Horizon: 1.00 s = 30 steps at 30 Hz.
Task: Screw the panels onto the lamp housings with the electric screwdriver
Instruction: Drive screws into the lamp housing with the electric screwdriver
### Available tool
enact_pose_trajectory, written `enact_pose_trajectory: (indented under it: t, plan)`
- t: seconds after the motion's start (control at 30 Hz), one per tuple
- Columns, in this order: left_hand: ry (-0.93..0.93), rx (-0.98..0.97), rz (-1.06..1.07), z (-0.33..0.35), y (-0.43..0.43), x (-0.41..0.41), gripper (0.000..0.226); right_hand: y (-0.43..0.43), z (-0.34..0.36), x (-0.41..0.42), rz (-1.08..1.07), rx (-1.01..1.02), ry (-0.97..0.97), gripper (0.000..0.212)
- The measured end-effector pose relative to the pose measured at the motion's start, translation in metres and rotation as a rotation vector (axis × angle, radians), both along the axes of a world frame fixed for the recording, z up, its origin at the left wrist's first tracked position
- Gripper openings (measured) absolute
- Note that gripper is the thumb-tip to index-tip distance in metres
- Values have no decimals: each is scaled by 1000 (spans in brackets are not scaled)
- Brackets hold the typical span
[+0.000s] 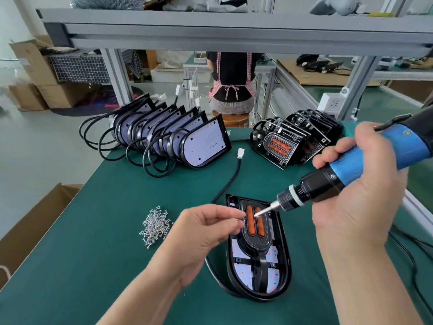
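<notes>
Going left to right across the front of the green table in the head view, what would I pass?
Cardboard box, pile of screws, left hand, lamp housing, right hand gripping the electric screwdriver.

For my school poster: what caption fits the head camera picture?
Right hand aims the electric screwdriver at a lamp housing; left hand pinches a screw.

Lighting: bright, even, diffuse; source not in view, floor at far left brightest. Shadows: soft, faint, under left hand [206, 227] & lamp housing [284, 261] on green mat [117, 266]. Glare: mild sheen on housing rim; small highlights on screw pile [155, 227]. Blur: boxes [30, 73] at left edge smeared; bkgd soft. Distortion: wide-angle, shelf beam [234, 31] bowed, corners stretched. Centre sharp.
</notes>
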<state>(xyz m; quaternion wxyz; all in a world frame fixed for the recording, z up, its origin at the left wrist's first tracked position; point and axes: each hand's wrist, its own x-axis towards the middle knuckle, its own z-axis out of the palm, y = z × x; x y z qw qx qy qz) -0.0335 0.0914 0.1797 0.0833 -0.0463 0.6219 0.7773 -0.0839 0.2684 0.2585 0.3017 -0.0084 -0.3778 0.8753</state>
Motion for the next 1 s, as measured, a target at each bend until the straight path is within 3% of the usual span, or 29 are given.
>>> enact_pose_trajectory:
  t: [0.27, 0.6, 0.8, 0.9, 1.0]
  plan:
    - [-39, 231, -48, -1, 7, 4, 20, -16, 4, 6, 74, 17, 10, 15]
    - [-11, 268, -62, -5, 6, 6, 18, -14, 1, 9, 57, 34, 3, 25]
    - [115, 142, -11, -4, 10, 9, 22, -13, -6, 10, 76, 66, 36, 24]
    - [248, -43, 47, -5, 14, 11, 40, -13, -7, 7, 81, 55, 22, 22]
    - [312, -79, 68, -6, 16, 12, 51, -13, -8, 4, 79, 37, 6, 18]
